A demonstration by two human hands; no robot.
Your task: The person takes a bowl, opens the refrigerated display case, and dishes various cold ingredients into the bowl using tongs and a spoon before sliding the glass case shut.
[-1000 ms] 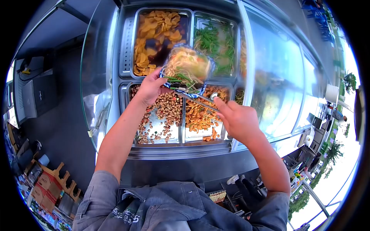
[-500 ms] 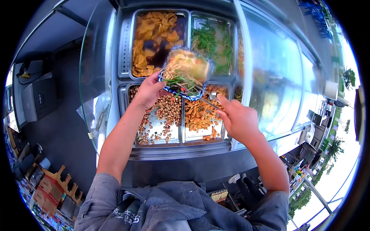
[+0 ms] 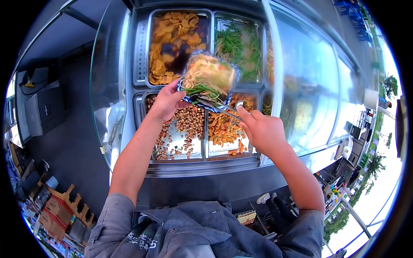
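My left hand (image 3: 169, 101) is closed on the left edge of a blue-and-white container (image 3: 208, 79), which holds noodle-like strands, green stalks and pale food. My right hand (image 3: 262, 131) is closed round the handles of metal tongs (image 3: 230, 112). Their tips reach the container's lower side, among or just beside the green stalks; the exact contact is hidden. Below the container lie a tray of round nuts or beans (image 3: 189, 124) and a tray of orange-brown pieces (image 3: 224, 129). Above it are a tray of yellow slices (image 3: 176, 28) and a tray of green stalks (image 3: 232, 41).
Glass panels stand left (image 3: 107, 77) and right (image 3: 309, 81) of the trays. A metal ledge (image 3: 202, 168) runs along the near side. Cardboard boxes (image 3: 56, 213) are at the lower left. Another person's dark-clothed legs (image 3: 279, 210) show at the lower right.
The tongs and my right hand have shifted slightly at the container's lower edge. My left hand keeps hold of the container in nearly the same place.
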